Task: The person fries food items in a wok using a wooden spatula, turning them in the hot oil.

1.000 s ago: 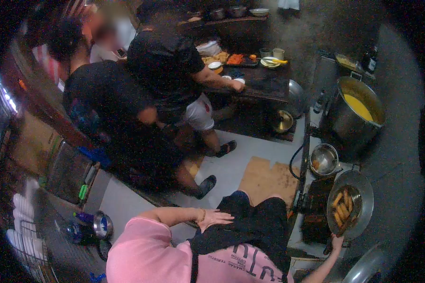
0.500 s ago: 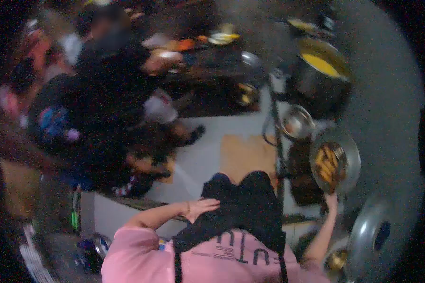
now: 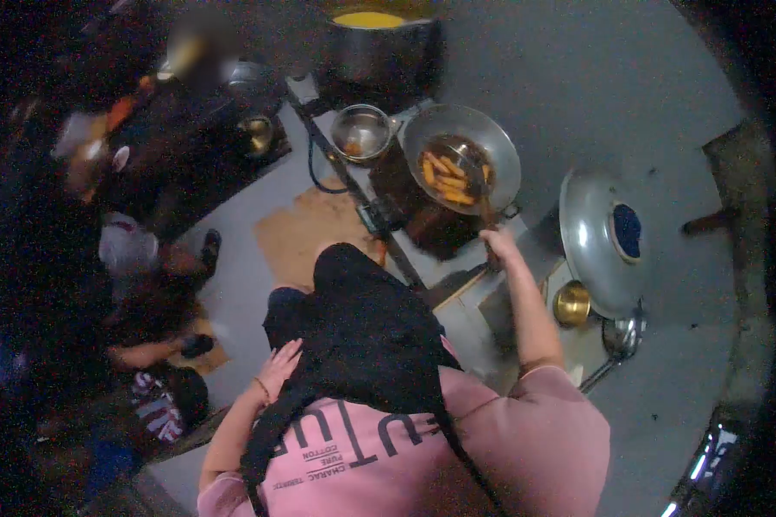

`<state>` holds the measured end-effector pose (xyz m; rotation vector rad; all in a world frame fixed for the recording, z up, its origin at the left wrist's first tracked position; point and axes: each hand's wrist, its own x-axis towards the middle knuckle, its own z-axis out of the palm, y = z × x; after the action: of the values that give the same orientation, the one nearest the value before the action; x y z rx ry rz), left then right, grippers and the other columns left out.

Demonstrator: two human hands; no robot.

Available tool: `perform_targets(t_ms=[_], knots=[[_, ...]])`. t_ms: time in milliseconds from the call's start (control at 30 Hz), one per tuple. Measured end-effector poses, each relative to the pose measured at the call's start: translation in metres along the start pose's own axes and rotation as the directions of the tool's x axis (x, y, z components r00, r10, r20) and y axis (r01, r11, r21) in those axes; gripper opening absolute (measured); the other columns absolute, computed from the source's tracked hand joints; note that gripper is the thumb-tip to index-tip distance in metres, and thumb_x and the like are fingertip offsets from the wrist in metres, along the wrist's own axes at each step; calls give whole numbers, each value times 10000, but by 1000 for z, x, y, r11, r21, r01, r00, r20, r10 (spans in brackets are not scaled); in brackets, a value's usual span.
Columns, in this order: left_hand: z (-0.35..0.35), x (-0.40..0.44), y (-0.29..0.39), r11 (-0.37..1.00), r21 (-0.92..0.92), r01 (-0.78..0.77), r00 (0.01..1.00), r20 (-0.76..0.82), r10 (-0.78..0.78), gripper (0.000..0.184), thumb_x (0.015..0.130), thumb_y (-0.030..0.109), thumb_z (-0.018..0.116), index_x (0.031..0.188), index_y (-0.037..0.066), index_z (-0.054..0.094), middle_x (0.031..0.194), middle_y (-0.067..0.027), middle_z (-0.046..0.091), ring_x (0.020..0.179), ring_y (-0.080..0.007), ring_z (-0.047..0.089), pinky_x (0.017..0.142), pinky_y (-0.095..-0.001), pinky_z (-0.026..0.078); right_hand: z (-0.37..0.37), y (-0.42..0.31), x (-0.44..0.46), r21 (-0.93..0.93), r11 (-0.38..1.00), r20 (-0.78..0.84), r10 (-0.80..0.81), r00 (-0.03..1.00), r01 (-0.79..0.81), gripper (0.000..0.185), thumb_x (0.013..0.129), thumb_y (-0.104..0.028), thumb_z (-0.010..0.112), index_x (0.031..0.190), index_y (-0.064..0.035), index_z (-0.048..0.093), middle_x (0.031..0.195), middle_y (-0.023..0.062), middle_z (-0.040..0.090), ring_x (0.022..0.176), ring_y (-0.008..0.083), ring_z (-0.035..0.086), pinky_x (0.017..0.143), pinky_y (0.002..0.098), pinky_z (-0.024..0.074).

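My right hand [image 3: 502, 247] is closed around the dark handle of a long-handled cooking utensil [image 3: 486, 205]. The utensil reaches over the near rim of a wide metal wok [image 3: 506, 159]; its head is in the dark oil and hard to make out. Several golden-brown fried pieces [image 3: 447, 183] lie in the oil. My left hand [image 3: 280, 370] rests with fingers stretched out on the black apron [image 3: 362, 345] over my lap, holding nothing.
A metal strainer bowl [image 3: 362, 132] stands left of the wok, with a big dark pot [image 3: 379, 60] of yellow contents beyond. A large metal lid [image 3: 599, 246], a brass bowl [image 3: 572, 303] and a ladle [image 3: 622, 334] are at the right. Other people [image 3: 138, 250] sit at the left.
My view has swung to the right, so the wok now appears nearer the middle. My left hand has come down onto the apron. My right hand stays at the wok's near rim.
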<state>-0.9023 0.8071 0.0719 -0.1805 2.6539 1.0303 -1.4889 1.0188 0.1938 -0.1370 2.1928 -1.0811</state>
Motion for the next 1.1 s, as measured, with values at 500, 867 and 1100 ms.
perform_targets(t_ms=[500, 867, 1100], knots=[[-28, 0, 54, 992, 106, 64, 997, -42, -60, 926, 466, 128, 683, 1287, 43, 263, 1412, -128, 96, 1306, -292, 120, 1017, -500, 163, -33, -22, -93, 45, 997, 93, -66, 994, 62, 175, 709, -149, 551, 797, 0, 520, 535, 27, 461, 366, 134, 441, 348, 273, 361], [-87, -12, 36, 977, 210, 45, 999, -8, -44, 894, 519, 65, 620, 1314, 36, 211, 1407, -132, 103, 1302, -291, 131, 1034, -474, 147, -24, -70, 27, -10, 995, -238, -95, 967, 95, 122, 663, -135, 581, 657, -23, 534, 544, 47, 491, 422, 159, 475, 391, 298, 371], [-129, -5, 102, 987, 163, -4, 1000, -6, 5, 855, 554, 20, 580, 1321, 42, 202, 1407, -139, 104, 1301, -291, 131, 1037, -470, 141, -30, -55, 31, 119, 988, -65, 110, 992, -102, 166, 669, -166, 563, 581, -72, 459, 498, 44, 437, 400, 163, 444, 379, 318, 382]])
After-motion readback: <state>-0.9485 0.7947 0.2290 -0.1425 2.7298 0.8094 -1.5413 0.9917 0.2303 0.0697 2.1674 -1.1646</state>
